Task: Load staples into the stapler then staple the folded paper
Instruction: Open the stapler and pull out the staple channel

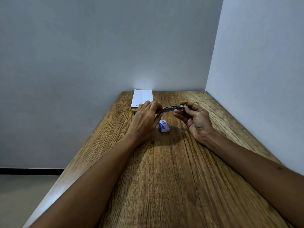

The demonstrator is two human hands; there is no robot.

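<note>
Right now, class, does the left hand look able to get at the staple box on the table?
Probably yes. The staple box lies open to view just beside the left hand, with nothing between them, but that hand grips the stapler and would have to let go first.

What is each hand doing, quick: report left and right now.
Left hand: fingers gripping one end of the stapler.
Right hand: fingers pinching its other end.

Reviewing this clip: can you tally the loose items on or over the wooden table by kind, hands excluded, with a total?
Stapler body, long metal, yellow-tipped, held over the table by left hand and right hand: 1
Small blue and white staple box: 1
Folded white paper sheet: 1
Small yellow piece behind the left hand, kind unclear: 1
Total: 4
</note>
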